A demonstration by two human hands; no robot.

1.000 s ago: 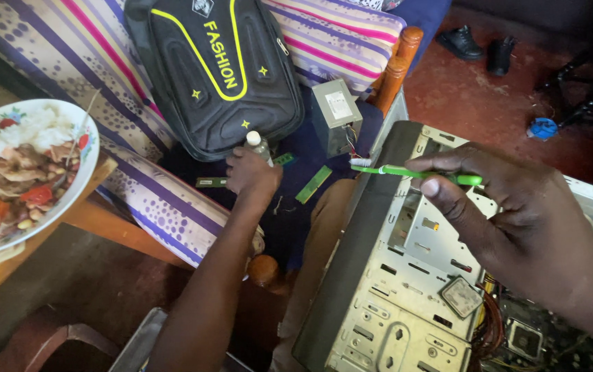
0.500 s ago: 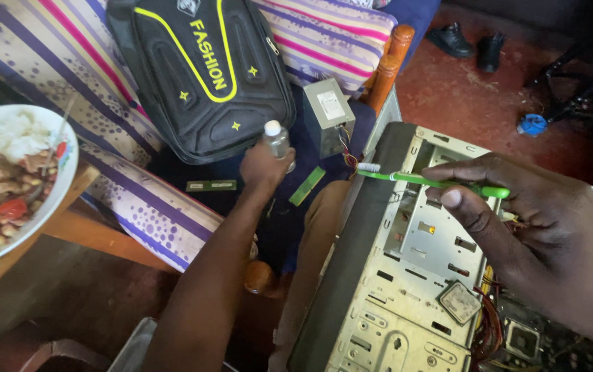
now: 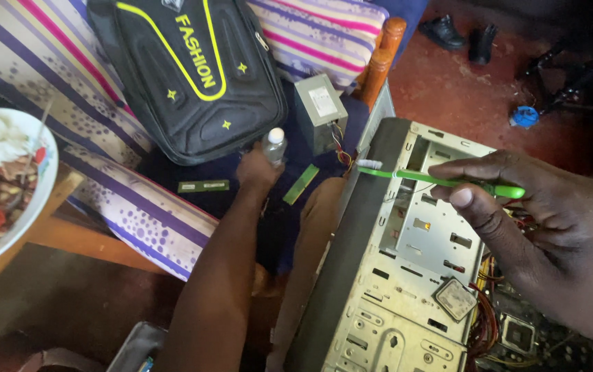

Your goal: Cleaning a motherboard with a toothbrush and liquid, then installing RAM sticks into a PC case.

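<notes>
My right hand (image 3: pixel 530 227) holds a green toothbrush (image 3: pixel 441 180) by its handle, bristle end pointing left over the edge of an open grey computer case (image 3: pixel 406 275). My left hand (image 3: pixel 258 169) reaches out to the seat and grips a small clear bottle with a white cap (image 3: pixel 275 145). Two green memory sticks (image 3: pixel 203 186) (image 3: pixel 301 184) lie on the dark cloth beside that hand. A grey power supply box (image 3: pixel 320 114) with loose wires stands just beyond the bottle.
A black backpack with yellow trim (image 3: pixel 186 72) lies on the striped cushion (image 3: pixel 69 83). A plate of food (image 3: pixel 0 186) sits on a wooden surface at left. Black shoes (image 3: pixel 462 34) and a blue object (image 3: pixel 524 117) are on the red floor.
My left hand has lifted the bottle and drawn it slightly right. The toothbrush in my right hand has shifted right along the case. The view has moved left to right.
</notes>
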